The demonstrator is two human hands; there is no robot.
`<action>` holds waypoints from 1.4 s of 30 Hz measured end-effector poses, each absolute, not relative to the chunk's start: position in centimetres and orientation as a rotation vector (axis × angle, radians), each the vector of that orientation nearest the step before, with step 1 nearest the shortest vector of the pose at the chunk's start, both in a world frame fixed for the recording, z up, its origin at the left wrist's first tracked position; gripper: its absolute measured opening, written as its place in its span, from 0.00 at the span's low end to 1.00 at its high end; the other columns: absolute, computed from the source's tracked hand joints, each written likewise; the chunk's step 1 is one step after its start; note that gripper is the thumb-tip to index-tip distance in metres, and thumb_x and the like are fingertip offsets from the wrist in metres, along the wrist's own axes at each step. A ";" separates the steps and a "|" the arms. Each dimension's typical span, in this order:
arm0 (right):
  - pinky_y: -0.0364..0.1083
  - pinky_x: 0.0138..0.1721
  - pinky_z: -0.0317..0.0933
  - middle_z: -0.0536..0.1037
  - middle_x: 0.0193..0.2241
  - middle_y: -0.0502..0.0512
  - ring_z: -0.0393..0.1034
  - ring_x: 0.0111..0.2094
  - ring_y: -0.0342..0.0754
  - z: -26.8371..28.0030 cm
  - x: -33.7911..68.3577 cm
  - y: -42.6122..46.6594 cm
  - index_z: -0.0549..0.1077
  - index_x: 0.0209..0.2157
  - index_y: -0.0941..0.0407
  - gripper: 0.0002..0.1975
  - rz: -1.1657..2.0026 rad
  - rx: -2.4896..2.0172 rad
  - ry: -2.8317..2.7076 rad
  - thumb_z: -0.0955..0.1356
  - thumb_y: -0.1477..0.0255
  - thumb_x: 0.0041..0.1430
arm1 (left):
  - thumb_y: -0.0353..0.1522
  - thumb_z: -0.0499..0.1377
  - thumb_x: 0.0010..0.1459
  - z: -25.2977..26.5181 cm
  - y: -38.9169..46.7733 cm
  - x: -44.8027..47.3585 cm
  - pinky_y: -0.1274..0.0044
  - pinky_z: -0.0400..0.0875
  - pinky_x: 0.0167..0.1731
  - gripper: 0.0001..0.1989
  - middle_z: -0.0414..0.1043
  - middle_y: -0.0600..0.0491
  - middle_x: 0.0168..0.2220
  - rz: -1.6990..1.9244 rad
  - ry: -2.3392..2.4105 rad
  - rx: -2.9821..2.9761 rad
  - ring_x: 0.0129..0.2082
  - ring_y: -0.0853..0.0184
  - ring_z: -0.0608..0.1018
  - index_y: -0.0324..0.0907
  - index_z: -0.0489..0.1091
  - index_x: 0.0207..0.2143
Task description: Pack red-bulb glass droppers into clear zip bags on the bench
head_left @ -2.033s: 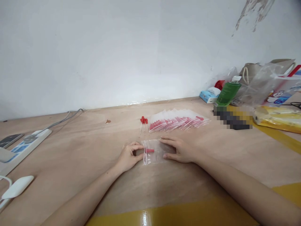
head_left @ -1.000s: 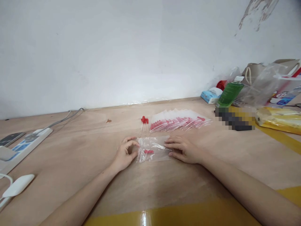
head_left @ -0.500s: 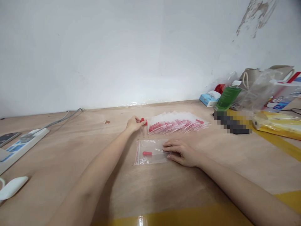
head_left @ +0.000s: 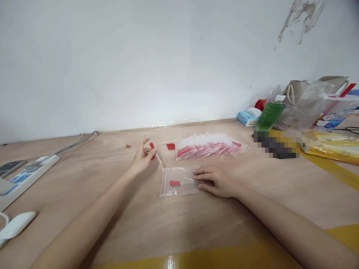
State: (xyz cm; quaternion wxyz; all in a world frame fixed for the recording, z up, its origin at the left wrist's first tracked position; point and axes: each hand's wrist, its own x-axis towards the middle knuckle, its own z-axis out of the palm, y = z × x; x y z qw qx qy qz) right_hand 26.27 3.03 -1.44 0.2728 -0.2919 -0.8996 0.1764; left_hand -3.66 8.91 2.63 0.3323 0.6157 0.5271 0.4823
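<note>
My left hand [head_left: 144, 156] pinches a dropper [head_left: 152, 146] with a red rubber bulb; its glass tube slants down to the right, its end close to the upper left corner of the zip bag. On the table in front of me lies this clear zip bag [head_left: 179, 190]. A dropper inside it [head_left: 175, 183] has its red bulb pointing left. Across the bag's right part rests my right hand [head_left: 215, 181], fingers stretched out over the plastic. Thin clear lines run under its fingers; I cannot tell whether they are glass or creases. Several loose red-bulbed droppers [head_left: 170, 147] lie beyond the bag.
Overlapping bags with red-bulbed droppers [head_left: 210, 145] fan out behind my right hand. To the right stand a green bottle [head_left: 270, 114], a tissue pack [head_left: 247, 117] and plastic bags [head_left: 305, 108]. A power strip [head_left: 30, 175] and phone [head_left: 11, 168] lie at the left.
My left hand has moved left and toward me from the loose droppers, taking one dropper with it. The right hand and the zip bag have stayed in place.
</note>
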 end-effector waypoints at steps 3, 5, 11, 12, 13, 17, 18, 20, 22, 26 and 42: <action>0.52 0.50 0.59 0.72 0.46 0.59 0.65 0.48 0.50 -1.5 26.3 3.1 0.72 0.46 0.53 0.16 0.478 -0.789 -2.418 0.64 0.66 0.56 | 0.40 0.59 0.49 1.4 5.2 -5.6 0.74 0.71 0.33 0.28 0.70 0.55 0.28 1.311 1.374 1.518 0.25 0.72 0.73 0.41 0.55 0.51; 0.52 0.50 0.58 0.72 0.46 0.59 0.65 0.48 0.50 -1.6 26.3 3.1 0.71 0.46 0.53 0.16 0.480 -0.796 -2.418 0.64 0.66 0.56 | 0.41 0.59 0.49 0.5 3.7 -6.1 0.74 0.71 0.33 0.27 0.70 0.55 0.29 1.382 1.379 1.444 0.25 0.72 0.73 0.42 0.56 0.49; 0.52 0.50 0.59 0.72 0.46 0.59 0.65 0.48 0.50 -1.8 26.4 3.2 0.71 0.46 0.53 0.16 0.488 -0.797 -2.424 0.64 0.67 0.56 | 0.41 0.61 0.48 -0.6 2.9 -5.1 0.74 0.71 0.33 0.27 0.71 0.55 0.29 1.489 1.329 1.392 0.27 0.71 0.75 0.43 0.56 0.47; 0.52 0.50 0.59 0.72 0.46 0.59 0.65 0.48 0.50 -1.8 26.4 3.2 0.71 0.46 0.53 0.16 0.489 -0.793 -2.424 0.64 0.67 0.57 | 0.41 0.61 0.48 -0.6 2.9 -4.9 0.74 0.71 0.33 0.27 0.71 0.55 0.29 1.497 1.328 1.392 0.26 0.71 0.75 0.43 0.56 0.47; 0.52 0.50 0.59 0.72 0.47 0.59 0.65 0.48 0.50 -1.8 26.4 3.2 0.71 0.46 0.53 0.16 0.489 -0.791 -2.426 0.64 0.66 0.57 | 0.41 0.61 0.47 -0.5 2.9 -4.7 0.74 0.71 0.33 0.26 0.71 0.56 0.28 1.502 1.326 1.389 0.26 0.71 0.75 0.43 0.55 0.46; 0.52 0.50 0.59 0.71 0.47 0.58 0.65 0.48 0.50 -1.8 26.4 3.3 0.71 0.47 0.53 0.16 0.481 -0.788 -2.438 0.64 0.66 0.57 | 0.41 0.62 0.46 -0.6 2.8 -3.9 0.73 0.71 0.33 0.26 0.70 0.58 0.26 1.489 1.317 1.341 0.25 0.70 0.76 0.42 0.55 0.43; 0.51 0.50 0.59 0.71 0.47 0.58 0.65 0.48 0.50 -1.8 26.4 3.3 0.71 0.47 0.53 0.16 0.479 -0.785 -2.439 0.64 0.65 0.57 | 0.41 0.62 0.46 -0.6 2.7 -3.7 0.72 0.71 0.34 0.26 0.70 0.58 0.26 1.474 1.312 1.333 0.25 0.70 0.76 0.43 0.55 0.43; 0.51 0.50 0.59 0.72 0.47 0.58 0.65 0.48 0.50 -1.8 26.4 3.3 0.71 0.46 0.53 0.16 0.476 -0.778 -2.439 0.64 0.65 0.57 | 0.41 0.63 0.45 -0.8 2.6 -3.4 0.73 0.71 0.34 0.25 0.70 0.58 0.26 1.442 1.326 1.333 0.26 0.70 0.76 0.42 0.55 0.41; 0.52 0.50 0.59 0.72 0.46 0.58 0.65 0.48 0.50 -1.8 26.4 3.3 0.72 0.46 0.53 0.16 0.473 -0.774 -2.438 0.64 0.65 0.57 | 0.41 0.63 0.44 -0.9 2.4 -3.2 0.74 0.70 0.33 0.24 0.71 0.57 0.26 1.391 1.381 1.369 0.27 0.69 0.76 0.42 0.57 0.39; 0.52 0.50 0.59 0.72 0.46 0.59 0.65 0.48 0.50 -1.9 26.4 3.4 0.72 0.46 0.53 0.16 0.484 -0.778 -2.436 0.64 0.66 0.57 | 0.40 0.64 0.43 -1.0 2.1 -3.4 0.75 0.68 0.32 0.20 0.73 0.53 0.29 1.212 1.415 1.506 0.30 0.68 0.76 0.40 0.62 0.35; 0.56 0.54 0.53 0.72 0.47 0.58 0.64 0.50 0.51 -2.3 26.1 3.8 0.70 0.48 0.51 0.17 0.450 -0.710 -2.451 0.65 0.67 0.56 | 0.37 0.62 0.47 -1.4 1.7 -3.6 0.77 0.67 0.30 0.12 0.73 0.52 0.28 1.076 1.368 1.682 0.27 0.68 0.74 0.40 0.70 0.33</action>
